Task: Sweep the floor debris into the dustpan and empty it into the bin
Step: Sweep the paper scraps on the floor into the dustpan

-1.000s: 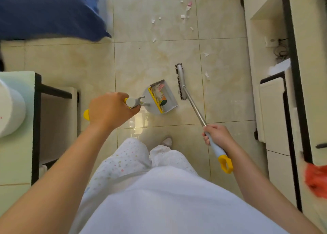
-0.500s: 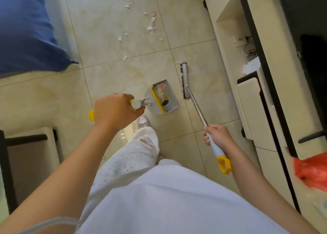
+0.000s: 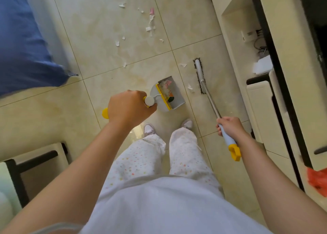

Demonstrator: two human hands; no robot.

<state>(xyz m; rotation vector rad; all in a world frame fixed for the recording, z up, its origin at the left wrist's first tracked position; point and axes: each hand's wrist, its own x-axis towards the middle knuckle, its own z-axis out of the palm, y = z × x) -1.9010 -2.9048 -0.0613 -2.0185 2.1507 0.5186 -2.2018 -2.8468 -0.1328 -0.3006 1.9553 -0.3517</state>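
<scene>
The shiny tile floor [image 3: 99, 30] has white paper bits [image 3: 150, 28] far past the left grip [image 3: 130, 108]. The dustpan [image 3: 174, 96] and broom head [image 3: 199, 75] sit closer, between both grips.

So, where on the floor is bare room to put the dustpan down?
The tile left of the dustpan, between the blue bedding and the left hand, is bare. Ahead it is crowded with paper scraps. Right of the dustpan, the broom and two scraps fill the strip beside the cabinet.
</scene>
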